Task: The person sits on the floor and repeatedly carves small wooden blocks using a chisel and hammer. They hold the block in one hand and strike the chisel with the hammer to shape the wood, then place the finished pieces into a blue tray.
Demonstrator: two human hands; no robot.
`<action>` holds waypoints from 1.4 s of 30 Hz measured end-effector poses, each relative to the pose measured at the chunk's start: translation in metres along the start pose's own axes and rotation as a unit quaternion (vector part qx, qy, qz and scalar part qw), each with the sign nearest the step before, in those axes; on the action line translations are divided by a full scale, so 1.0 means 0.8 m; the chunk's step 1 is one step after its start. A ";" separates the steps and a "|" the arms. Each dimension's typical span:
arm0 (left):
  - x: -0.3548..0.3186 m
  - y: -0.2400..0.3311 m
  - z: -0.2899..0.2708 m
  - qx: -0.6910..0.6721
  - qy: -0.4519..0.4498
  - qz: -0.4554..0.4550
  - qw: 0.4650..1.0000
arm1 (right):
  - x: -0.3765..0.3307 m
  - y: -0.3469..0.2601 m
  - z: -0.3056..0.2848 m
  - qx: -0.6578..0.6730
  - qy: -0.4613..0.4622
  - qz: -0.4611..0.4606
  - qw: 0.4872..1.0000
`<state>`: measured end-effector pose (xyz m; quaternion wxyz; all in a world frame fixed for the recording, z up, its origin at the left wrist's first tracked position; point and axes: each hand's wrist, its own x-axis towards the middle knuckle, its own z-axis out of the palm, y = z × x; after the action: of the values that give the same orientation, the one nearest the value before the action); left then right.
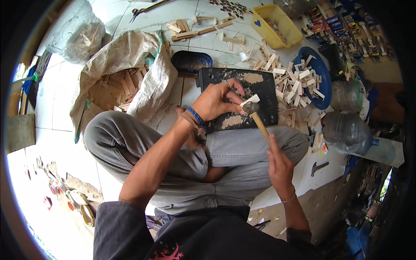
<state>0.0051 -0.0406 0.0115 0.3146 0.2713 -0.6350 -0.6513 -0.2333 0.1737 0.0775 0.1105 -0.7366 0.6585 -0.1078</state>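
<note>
I sit cross-legged on a tiled floor. My left hand pinches a small pale wooden piece over a black worn board that rests in front of my knees. My right hand grips the wooden handle of a small hammer, whose metal head sits right against the wooden piece. A blue bracelet circles my left wrist.
An open woven sack of wood strips lies to the left. A blue tray heaped with cut wood pieces, a yellow bin, a dark blue dish, plastic bottles and a second hammer surround the board.
</note>
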 end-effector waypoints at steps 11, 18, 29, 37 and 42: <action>-0.001 0.000 0.000 0.005 0.000 0.003 1.000 | 0.009 -0.012 -0.014 0.057 0.031 0.061 0.996; 0.001 -0.011 0.004 -0.118 0.035 0.006 0.992 | 0.071 0.016 0.005 0.063 0.159 0.110 0.979; -0.004 -0.008 -0.013 -0.250 0.092 -0.004 0.964 | 0.115 0.029 0.048 -0.085 0.150 0.106 0.979; -0.013 0.001 0.006 -0.253 0.059 -0.011 0.966 | 0.133 -0.032 0.041 0.121 0.161 -0.049 0.978; -0.064 0.082 -0.028 0.125 0.033 0.040 0.991 | 0.164 0.066 0.012 0.065 0.267 0.040 0.961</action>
<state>0.0602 -0.0165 0.0737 0.3248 0.3042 -0.7110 -0.5445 -0.2658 0.0379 0.0543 -0.0179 -0.6455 0.6845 -0.3383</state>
